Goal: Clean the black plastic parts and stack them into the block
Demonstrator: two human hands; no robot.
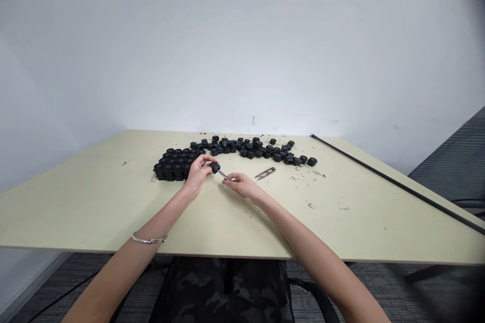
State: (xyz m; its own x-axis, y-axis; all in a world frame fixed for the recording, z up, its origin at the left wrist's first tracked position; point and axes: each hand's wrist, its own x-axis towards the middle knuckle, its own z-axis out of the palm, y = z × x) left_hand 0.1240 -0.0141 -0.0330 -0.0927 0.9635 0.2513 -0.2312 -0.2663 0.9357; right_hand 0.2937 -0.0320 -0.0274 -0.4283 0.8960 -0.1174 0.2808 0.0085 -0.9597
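Note:
My left hand pinches a small black plastic part just above the pale table. My right hand is closed on a thin metal tool whose tip touches that part. Just behind my left hand lies a neat block of several black parts in rows. A loose heap of the same black parts stretches along the far side of the table. A small pair of thread snips lies on the table to the right of my right hand.
Small black shavings are scattered on the table right of the snips. A long black rod runs along the table's right edge. A white wall stands close behind the table. My bracelet is on the left wrist.

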